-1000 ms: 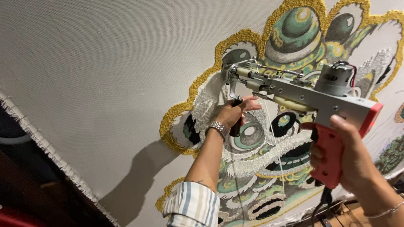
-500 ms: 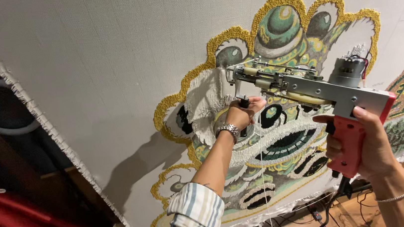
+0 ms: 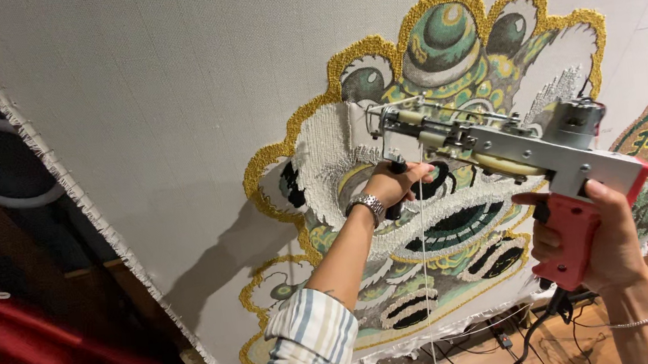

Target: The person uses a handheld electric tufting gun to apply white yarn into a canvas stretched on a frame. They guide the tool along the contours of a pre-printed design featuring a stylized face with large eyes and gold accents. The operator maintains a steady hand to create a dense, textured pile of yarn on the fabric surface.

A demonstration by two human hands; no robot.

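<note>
Both my hands on the tufting gun [image 3: 496,144], against the stretched cloth [image 3: 171,102].

At nine o'clock the grey woven cloth has a frayed edge; toward three it carries looped yarn, gold border and green centre. My left hand [image 3: 393,187] is wrapped around the black front handle [image 3: 395,190], wristwatch [image 3: 366,204] below. A white yarn strand [image 3: 426,259] hangs down. My right hand [image 3: 603,237] is curled around the red grip [image 3: 575,240].

tufting gun [image 3: 496,144] held before the stretched cloth [image 3: 171,102], left hand [image 3: 392,185] on its front grip, right hand [image 3: 599,237] on its rear handle, yarn [image 3: 427,275] hung below its front, cables [image 3: 509,343] lay on the floor beneath
</note>
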